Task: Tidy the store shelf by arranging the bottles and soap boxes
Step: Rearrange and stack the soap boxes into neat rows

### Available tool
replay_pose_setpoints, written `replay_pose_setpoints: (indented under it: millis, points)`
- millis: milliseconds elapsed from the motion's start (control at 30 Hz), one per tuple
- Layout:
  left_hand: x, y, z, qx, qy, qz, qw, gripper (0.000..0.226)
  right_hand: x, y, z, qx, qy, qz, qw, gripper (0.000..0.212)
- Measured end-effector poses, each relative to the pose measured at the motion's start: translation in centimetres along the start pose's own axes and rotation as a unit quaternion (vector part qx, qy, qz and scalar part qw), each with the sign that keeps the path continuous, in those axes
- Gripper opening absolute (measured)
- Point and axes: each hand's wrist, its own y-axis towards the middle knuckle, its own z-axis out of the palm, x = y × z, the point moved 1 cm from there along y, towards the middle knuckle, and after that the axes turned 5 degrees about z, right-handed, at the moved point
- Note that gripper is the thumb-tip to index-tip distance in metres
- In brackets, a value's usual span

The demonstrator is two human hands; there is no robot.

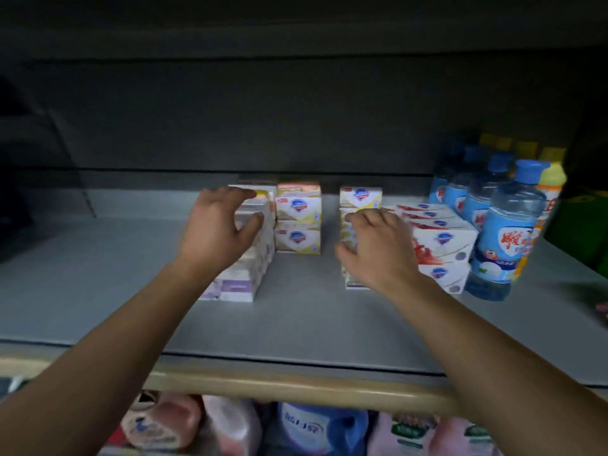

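Both hands, the left hand (215, 225) and right hand (378, 245), grasp soap boxes (297, 218) on a grey shelf (296, 324), blue bottles (503, 232) far right.

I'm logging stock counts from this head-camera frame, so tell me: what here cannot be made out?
- Head view: the soap stack under the right hand is mostly hidden, so its count is unclear.
- The purple-label boxes are motion-blurred, and the left hand covers part of them; print unreadable.
- The rear blue-capped bottles overlap, so how deep the row runs is hidden.
- The jugs below are cut off by the bottom edge.
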Motion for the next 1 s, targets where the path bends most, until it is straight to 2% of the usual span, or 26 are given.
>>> replay_pose_setpoints:
  millis: [133,233,600,700,833,1000]
  points:
    - [4.2,-2.3,0.6,-0.009,0.02,-0.019,1.0,0.048,2.9,0.9,1.6,0.032,0.036,-0.026,0.999,0.056]
    - [5.7,-3.6,2.3,-0.038,0.012,-0.004,0.999,0.044,4.5,2.1,2.8,0.059,0.057,-0.034,0.996,0.057]
    - [6.7,-4.7,4.6,-0.087,-0.021,-0.008,0.996,0.046,6.8,7.0,8.0,0.149,0.022,-0.012,0.988,0.063]
    - [6.5,-4.7,4.6,-0.095,-0.023,-0.013,0.995,0.043,6.8,7.3,8.8,0.128,-0.013,-0.009,0.992,0.063]
    - [6.4,-4.8,4.6,-0.088,-0.032,-0.03,0.995,0.046,7.0,7.4,8.8,0.075,-0.069,-0.013,0.995,0.052]
    - [6.3,-4.9,4.5,-0.082,-0.03,-0.041,0.995,0.046,7.9,6.8,7.8,0.103,0.015,0.033,0.994,0.048]
